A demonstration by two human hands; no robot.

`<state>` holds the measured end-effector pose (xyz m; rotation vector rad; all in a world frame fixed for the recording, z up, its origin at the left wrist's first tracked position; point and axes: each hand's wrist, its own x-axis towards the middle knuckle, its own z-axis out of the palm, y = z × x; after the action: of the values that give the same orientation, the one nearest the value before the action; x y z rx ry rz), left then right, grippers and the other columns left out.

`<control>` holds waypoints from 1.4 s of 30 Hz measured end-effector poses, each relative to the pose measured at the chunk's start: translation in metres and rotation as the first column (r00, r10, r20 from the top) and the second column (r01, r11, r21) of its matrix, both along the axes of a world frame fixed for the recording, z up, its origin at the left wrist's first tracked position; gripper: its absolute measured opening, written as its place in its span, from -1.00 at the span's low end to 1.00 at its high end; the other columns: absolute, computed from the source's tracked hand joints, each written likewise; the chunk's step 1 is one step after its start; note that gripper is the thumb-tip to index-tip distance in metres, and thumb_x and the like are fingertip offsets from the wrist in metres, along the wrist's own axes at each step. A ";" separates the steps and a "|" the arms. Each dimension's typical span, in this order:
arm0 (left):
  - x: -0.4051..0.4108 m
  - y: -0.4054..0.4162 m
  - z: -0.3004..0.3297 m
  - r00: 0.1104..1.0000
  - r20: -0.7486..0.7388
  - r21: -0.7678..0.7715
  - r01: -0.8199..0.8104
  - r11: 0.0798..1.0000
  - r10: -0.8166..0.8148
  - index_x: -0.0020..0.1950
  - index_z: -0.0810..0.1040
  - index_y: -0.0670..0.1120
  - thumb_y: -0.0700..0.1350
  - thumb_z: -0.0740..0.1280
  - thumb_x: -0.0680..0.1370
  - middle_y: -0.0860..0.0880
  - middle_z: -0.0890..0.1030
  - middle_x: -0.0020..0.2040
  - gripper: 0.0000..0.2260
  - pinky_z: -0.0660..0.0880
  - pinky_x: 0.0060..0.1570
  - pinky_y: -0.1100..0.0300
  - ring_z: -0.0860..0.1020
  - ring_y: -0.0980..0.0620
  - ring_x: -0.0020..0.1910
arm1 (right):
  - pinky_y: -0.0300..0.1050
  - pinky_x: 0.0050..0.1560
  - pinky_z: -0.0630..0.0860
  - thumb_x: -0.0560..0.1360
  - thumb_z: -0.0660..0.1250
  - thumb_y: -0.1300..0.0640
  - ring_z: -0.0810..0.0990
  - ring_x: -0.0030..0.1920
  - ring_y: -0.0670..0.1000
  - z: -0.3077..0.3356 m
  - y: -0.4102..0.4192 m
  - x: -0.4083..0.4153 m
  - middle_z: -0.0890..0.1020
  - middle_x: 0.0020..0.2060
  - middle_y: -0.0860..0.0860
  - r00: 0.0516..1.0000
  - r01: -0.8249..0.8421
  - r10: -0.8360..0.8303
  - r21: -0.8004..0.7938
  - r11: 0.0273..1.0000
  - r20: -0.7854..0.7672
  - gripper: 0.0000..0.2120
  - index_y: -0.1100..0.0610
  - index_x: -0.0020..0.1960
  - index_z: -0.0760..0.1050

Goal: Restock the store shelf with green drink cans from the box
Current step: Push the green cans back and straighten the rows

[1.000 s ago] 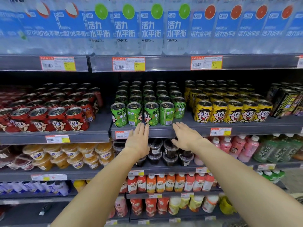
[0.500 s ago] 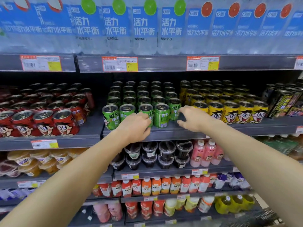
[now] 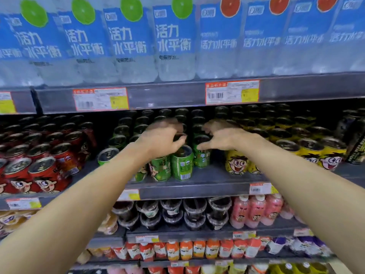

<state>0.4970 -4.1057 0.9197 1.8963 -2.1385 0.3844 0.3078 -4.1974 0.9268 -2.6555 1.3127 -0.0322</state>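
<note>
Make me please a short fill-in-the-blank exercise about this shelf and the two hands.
1. Both hands reach over the ____ cans.
2. Left of them stand the ____ cans.
3. Right of them stand the ____ cans.
4. The shelf above holds bottles with ____ labels.

Missing words: green; red; yellow; blue

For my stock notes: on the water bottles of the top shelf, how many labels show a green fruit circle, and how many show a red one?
Green circle labels: 4
Red circle labels: 3
Total: 7
</note>
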 end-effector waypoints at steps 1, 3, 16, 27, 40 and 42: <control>0.001 -0.009 0.000 1.000 -0.019 0.027 -0.018 0.999 0.018 0.22 0.53 0.02 0.16 0.19 0.56 -0.04 0.56 0.19 -0.66 0.47 0.13 0.09 0.51 -0.10 0.18 | -0.10 0.33 0.35 0.43 0.38 -0.31 0.39 0.40 0.08 0.000 -0.004 0.002 0.38 0.45 0.03 1.000 -0.006 0.005 0.053 0.999 0.008 -0.22 0.04 0.51 0.28; 0.004 -0.023 -0.002 0.997 -0.032 0.088 -0.074 0.993 0.077 0.30 0.50 0.03 0.14 0.22 0.56 -0.04 0.54 0.27 -0.63 0.45 0.19 0.09 0.50 -0.11 0.24 | -0.12 0.31 0.33 0.43 0.41 -0.27 0.38 0.41 0.08 -0.003 -0.011 0.005 0.38 0.45 0.04 1.000 -0.025 0.024 0.084 0.996 0.017 -0.23 0.07 0.50 0.29; 0.005 -0.050 -0.012 0.908 -0.311 0.309 -0.184 0.933 0.282 0.28 0.57 -0.07 0.23 0.48 0.37 -0.06 0.61 0.21 -0.41 0.48 0.06 0.20 0.56 -0.03 0.11 | -0.19 -0.12 0.43 0.28 0.56 -0.20 0.58 -0.02 0.08 -0.020 -0.028 0.017 0.59 -0.04 0.03 0.994 -0.002 -0.003 0.047 0.999 0.113 -0.59 0.09 -0.11 0.55; 0.012 -0.052 -0.017 0.866 -0.425 0.288 -0.148 0.946 0.264 0.34 0.53 -0.14 0.20 0.53 0.33 -0.07 0.56 0.30 -0.31 0.44 0.15 0.24 0.54 -0.03 0.23 | -0.11 0.14 0.50 0.28 0.54 -0.23 0.49 0.10 0.02 -0.019 -0.005 0.006 0.50 0.20 0.00 0.997 0.046 -0.050 0.075 0.996 0.061 -0.32 0.04 0.30 0.48; 0.018 -0.053 -0.029 0.825 -0.515 0.229 -0.129 0.965 0.233 0.29 0.57 -0.11 0.20 0.55 0.29 -0.03 0.60 0.25 -0.33 0.46 0.24 0.17 0.56 0.03 0.21 | -0.15 0.07 0.47 0.25 0.57 -0.22 0.49 0.08 0.00 -0.021 0.022 -0.006 0.50 0.12 -0.01 0.993 0.044 -0.051 0.064 0.997 0.107 -0.30 0.00 0.30 0.49; 0.018 -0.054 -0.031 0.818 -0.525 0.234 -0.130 0.964 0.237 0.30 0.56 -0.10 0.20 0.55 0.29 -0.02 0.60 0.25 -0.33 0.46 0.25 0.14 0.56 0.03 0.20 | -0.16 0.04 0.47 0.24 0.58 -0.23 0.50 0.04 -0.01 -0.020 0.021 -0.007 0.51 0.08 -0.03 0.992 0.038 -0.045 0.067 0.997 0.116 -0.31 -0.01 0.28 0.51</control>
<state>0.5148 -4.1600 0.8885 2.0053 -1.6545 -0.3195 0.3004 -4.1760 0.9073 -2.5312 1.3086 -0.1468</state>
